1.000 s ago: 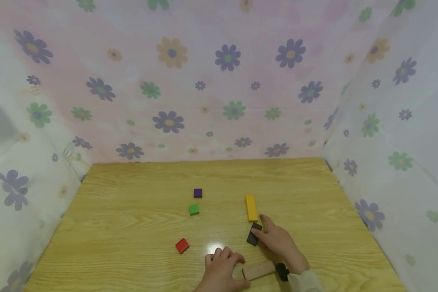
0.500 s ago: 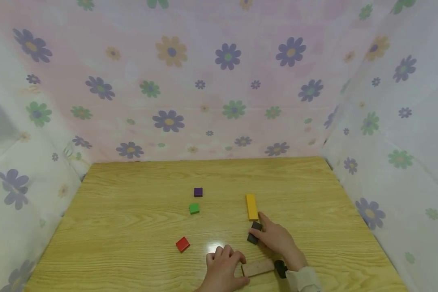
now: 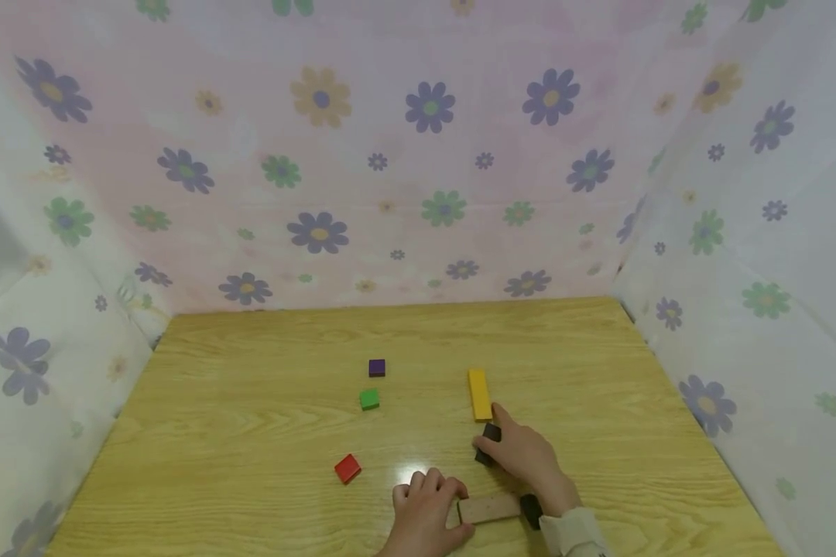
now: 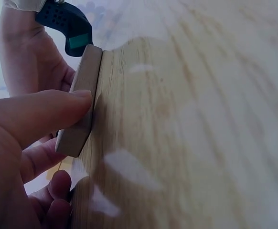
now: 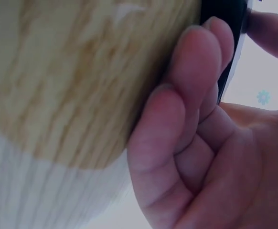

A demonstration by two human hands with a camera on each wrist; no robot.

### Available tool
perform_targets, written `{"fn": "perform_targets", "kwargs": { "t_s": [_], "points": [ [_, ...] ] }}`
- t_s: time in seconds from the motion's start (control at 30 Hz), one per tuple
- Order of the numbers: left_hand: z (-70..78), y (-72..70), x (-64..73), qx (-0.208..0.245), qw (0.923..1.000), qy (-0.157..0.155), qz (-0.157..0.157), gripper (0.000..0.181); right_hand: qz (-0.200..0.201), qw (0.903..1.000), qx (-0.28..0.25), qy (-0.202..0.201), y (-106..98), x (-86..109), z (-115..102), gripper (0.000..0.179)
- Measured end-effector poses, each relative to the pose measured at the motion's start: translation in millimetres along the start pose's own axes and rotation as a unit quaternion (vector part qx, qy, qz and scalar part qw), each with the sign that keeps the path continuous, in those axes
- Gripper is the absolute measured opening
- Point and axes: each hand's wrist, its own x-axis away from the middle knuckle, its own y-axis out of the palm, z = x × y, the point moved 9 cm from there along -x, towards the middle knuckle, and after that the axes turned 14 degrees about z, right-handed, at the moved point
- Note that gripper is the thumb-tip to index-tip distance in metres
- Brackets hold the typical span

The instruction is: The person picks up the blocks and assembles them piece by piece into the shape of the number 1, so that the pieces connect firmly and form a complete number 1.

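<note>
My right hand (image 3: 529, 456) pinches a black rectangular block (image 3: 491, 433) between thumb and fingers, just in front of a long yellow block (image 3: 479, 394). In the right wrist view, the thumb is on one side of the black block (image 5: 225, 9) and curled fingers (image 5: 196, 57) are on the other. At the table's front, my left hand (image 3: 425, 514) holds the left end of a plain wooden block (image 3: 489, 509) between thumb and index finger. The left wrist view has the thumb (image 4: 48, 112) lying against the side of this wooden block (image 4: 87, 71).
Left of the hands lie small red (image 3: 347, 469), green (image 3: 369, 399) and purple (image 3: 377, 368) blocks. A dark wrist mount (image 3: 532, 511) sits by the wooden block's right end. Flower-printed cloth (image 3: 418, 186) encloses the wood-grain table (image 3: 251, 402) at the back and sides.
The wooden block's left end has shifted slightly left and away from me, between the left thumb and index finger. The right thumb reaches further over the black block, which has turned a little.
</note>
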Motion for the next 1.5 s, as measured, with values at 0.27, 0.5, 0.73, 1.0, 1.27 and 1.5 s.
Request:
{"fn": "perform_targets", "kwargs": {
  "t_s": [0.27, 0.5, 0.73, 1.0, 1.27, 1.5],
  "points": [
    [-1.1, 1.9, -0.5, -0.003, 0.9999, -0.006, 0.012, 0.029, 0.014, 0.9998, 0.015, 0.005, 3, 2.6, 2, 0.079],
    [-1.7, 1.1, -0.5, -0.010, 0.9994, -0.003, 0.034, 0.030, 0.015, 0.9997, -0.009, 0.015, 2, 1.4, 7, 0.074],
    [-1.9, -1.4, -0.3, -0.014, 0.9991, -0.005, 0.040, 0.029, 0.021, 0.9968, -0.072, 0.026, -3, 2.5, 11, 0.068],
    [-8.1, -4.5, 4.6, -0.014, 0.9989, -0.008, 0.043, 0.027, 0.019, 0.9884, -0.142, 0.049, 1, 11.9, 18, 0.046],
    [-15.6, -16.7, 4.7, -0.013, 0.9966, -0.010, 0.081, 0.027, 0.022, 0.9829, -0.172, 0.060, 3, 11.9, 21, 0.043],
    [-21.9, -27.9, 3.8, 0.025, 0.9944, -0.015, 0.102, 0.023, 0.018, 0.9815, -0.182, 0.058, 2, 13.2, 22, 0.044]
  ]
}}
